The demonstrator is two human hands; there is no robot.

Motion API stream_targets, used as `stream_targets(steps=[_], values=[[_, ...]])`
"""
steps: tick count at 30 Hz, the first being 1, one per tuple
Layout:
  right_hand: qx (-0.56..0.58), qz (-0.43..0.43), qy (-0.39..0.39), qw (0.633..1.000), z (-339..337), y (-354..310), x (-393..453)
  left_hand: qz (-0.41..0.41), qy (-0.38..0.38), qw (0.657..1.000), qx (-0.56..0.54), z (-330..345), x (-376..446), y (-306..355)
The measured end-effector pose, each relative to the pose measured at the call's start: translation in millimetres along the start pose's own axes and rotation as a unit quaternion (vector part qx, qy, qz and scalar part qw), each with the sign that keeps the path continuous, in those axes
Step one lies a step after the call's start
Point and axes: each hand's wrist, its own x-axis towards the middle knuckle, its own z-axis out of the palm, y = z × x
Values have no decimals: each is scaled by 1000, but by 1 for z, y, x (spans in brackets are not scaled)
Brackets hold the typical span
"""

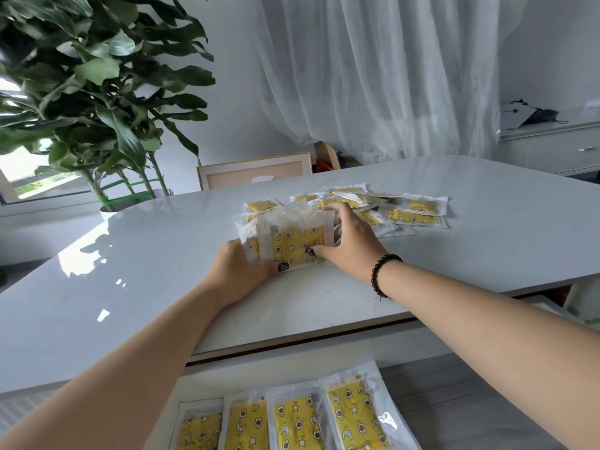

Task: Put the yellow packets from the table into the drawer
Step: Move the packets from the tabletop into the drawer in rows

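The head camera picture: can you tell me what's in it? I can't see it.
Two hands, left and right, hold a stack of yellow packets upright on a white table. More loose packets lie behind it, and four packets sit in a row in the open drawer below.

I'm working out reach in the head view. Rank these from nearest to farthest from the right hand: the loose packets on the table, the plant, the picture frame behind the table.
From the right hand:
1. Loose packets, just beyond the fingers, on the table to the right.
2. Picture frame, behind the table's far edge, slightly left.
3. Plant, far left, past the table's corner.
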Motion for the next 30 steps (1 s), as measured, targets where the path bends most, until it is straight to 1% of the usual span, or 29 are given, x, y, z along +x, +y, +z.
stream_targets(steps=[3, 6, 7, 9, 11, 13, 16, 17, 20, 23, 25, 27, 29, 30], values=[[-35, 17, -20, 999, 2, 3, 2, 13, 19, 999, 24, -1, -2, 2], [-47, 33, -31, 998, 2, 6, 4, 27, 13, 999, 38, -3, -3, 5], [-55, 29, -32, 998, 3, 7, 5, 36, 7, 997, 62, -2, -4, 7], [-84, -8, -38, 996, 4, 7, 4, 66, -14, 989, 132, 2, -6, 12], [-106, -61, -53, 991, 6, 5, 2, 84, -16, 985, 149, 6, -10, 15], [-98, -92, -49, 990, 6, 3, 1, 95, -6, 988, 118, 6, -10, 14], [-57, -98, -23, 993, 3, 2, 0, 109, -9, 989, 101, 5, -8, 8], [-41, -94, -25, 994, 1, 2, 0, 116, -16, 988, 104, 5, -7, 7], [-14, -101, -55, 993, 0, -2, -3, 152, -24, 978, 142, 5, -8, 7], [-3, -102, -61, 993, 2, -2, -5, 196, 12, 957, 212, 8, -8, 5], [-4, -103, -49, 994, 2, -4, -6, 173, 44, 954, 240, 10, -7, 5], [-6, -98, -18, 995, 0, -5, -6, 113, 56, 967, 223, 10, -6, 3], [0, -73, 30, 997, -4, -5, -5, 63, 31, 979, 193, 10, -4, 1], [2, -57, 60, 997, -6, -5, -4, 43, 3, 980, 194, 10, -3, 1]])
